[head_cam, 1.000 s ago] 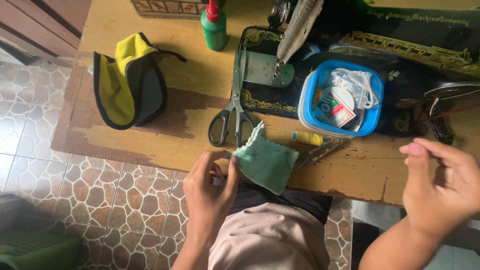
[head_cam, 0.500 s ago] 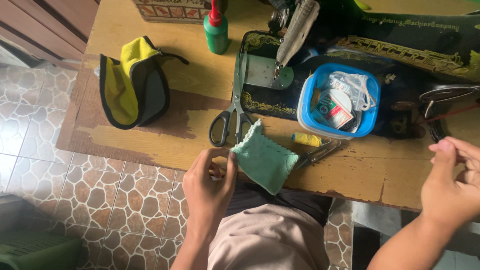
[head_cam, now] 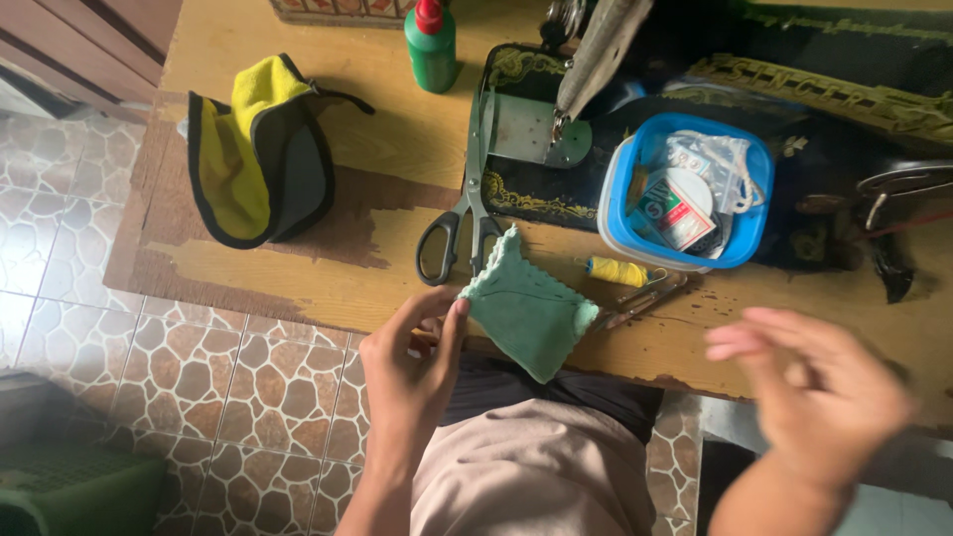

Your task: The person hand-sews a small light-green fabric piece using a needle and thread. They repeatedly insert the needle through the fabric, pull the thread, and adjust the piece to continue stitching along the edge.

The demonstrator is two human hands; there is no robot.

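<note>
My left hand [head_cam: 412, 362] pinches the left corner of a small green piece of cloth [head_cam: 526, 310] at the front edge of the wooden table [head_cam: 298, 278]. The cloth has zigzag-cut edges and hangs partly over the edge above my lap. My right hand [head_cam: 819, 392] is blurred in the air at the lower right, fingers spread, holding nothing. Black-handled scissors [head_cam: 459, 223] lie just behind the cloth. A yellow thread bobbin [head_cam: 615, 270] and small metal snips [head_cam: 645, 300] lie to the cloth's right.
A black sewing machine [head_cam: 596, 109] stands at the back with its needle plate. A blue tub [head_cam: 690, 194] of sewing supplies sits on it. A yellow and grey pouch [head_cam: 260, 149] lies at left, a green bottle [head_cam: 431, 35] behind. Tiled floor [head_cam: 149, 367] lies below.
My right hand has moved left and down from the right edge toward the cloth, fingers opening. My left hand keeps its hold on the cloth.
</note>
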